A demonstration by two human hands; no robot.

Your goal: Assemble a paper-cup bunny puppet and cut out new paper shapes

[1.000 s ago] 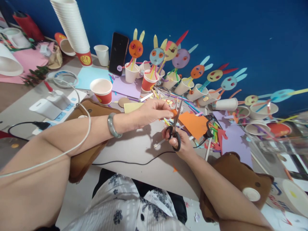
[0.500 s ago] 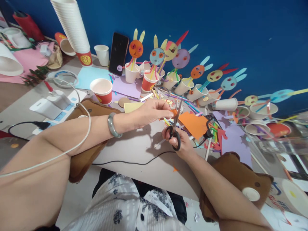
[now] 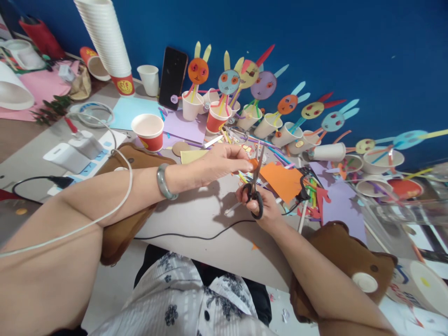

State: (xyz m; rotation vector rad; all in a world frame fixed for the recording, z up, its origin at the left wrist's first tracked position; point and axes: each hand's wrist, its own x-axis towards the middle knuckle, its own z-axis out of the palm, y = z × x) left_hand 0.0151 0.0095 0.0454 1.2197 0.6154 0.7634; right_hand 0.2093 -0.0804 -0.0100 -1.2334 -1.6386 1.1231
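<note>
Between the thumb and fingers of my left hand [image 3: 224, 163] is a small orange paper piece [image 3: 253, 163]. My right hand [image 3: 261, 205] is wrapped round the black handles of a pair of scissors [image 3: 258, 175], whose blades point up and stand slightly apart beside the orange piece. Just right of the blades lies a larger orange paper sheet [image 3: 283, 181] on the table [image 3: 196, 217]. Paper scraps and coloured strips lie behind both hands.
Paper cups with rabbit-faced figures [image 3: 229, 83] line the blue wall. A red cup [image 3: 150, 135], a phone [image 3: 173, 77] and a cup stack [image 3: 105, 42] stand at the left. Brown cushions [image 3: 345, 270] lie under both arms. A white cable [image 3: 130, 186] crosses my left arm.
The orange piece in my left hand has shifted very slightly by the blades. Both hands otherwise keep almost the same places and grips.
</note>
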